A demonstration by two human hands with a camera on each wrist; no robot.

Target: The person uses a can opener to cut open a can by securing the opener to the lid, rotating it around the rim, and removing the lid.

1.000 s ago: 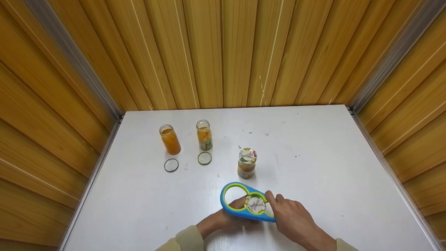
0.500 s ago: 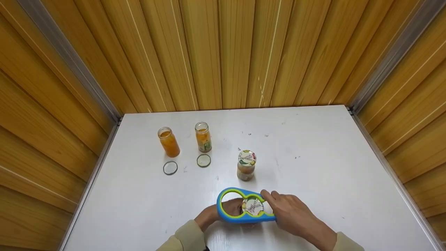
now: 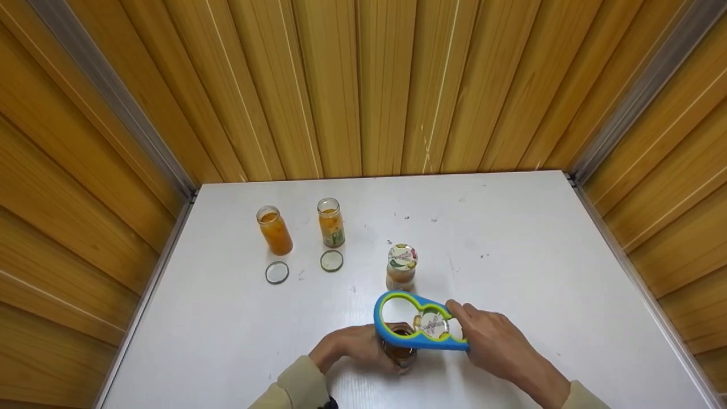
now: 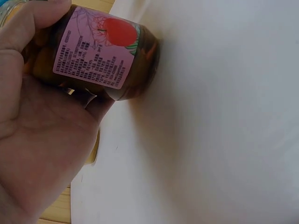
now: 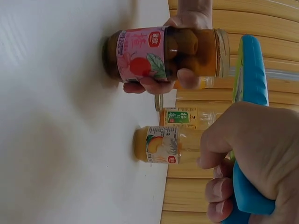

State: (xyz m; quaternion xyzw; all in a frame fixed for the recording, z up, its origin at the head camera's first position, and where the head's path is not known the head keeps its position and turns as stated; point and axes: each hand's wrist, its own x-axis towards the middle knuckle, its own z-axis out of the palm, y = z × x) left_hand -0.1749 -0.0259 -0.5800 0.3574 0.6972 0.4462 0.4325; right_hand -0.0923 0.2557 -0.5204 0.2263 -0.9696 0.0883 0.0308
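My left hand (image 3: 360, 347) grips a glass jar (image 3: 404, 357) of dark round fruit, its pink label (image 4: 98, 51) showing in the left wrist view. In the right wrist view this jar (image 5: 175, 51) has a bare glass mouth with no lid on it. My right hand (image 3: 494, 343) holds a blue and lime-green jar opener (image 3: 423, 342) by its right end, fingers curled round the handle. A patterned jar lid (image 3: 434, 324) sits in the opener's middle ring. The opener's large ring overlaps the jar's mouth in the head view.
Beyond the hands stands a lidded jar (image 3: 401, 267) with a fruit-patterned top. Farther left are two uncovered jars, one of orange contents (image 3: 276, 234) and one with a green label (image 3: 332, 230). Their lids (image 3: 277, 272) (image 3: 331, 261) lie in front on the white table (image 3: 528, 272).
The opener has shifted right and away from my body, carrying the lid off the pink-labelled jar. The jar's mouth, earlier under the lid, now shows beneath the opener's large ring.
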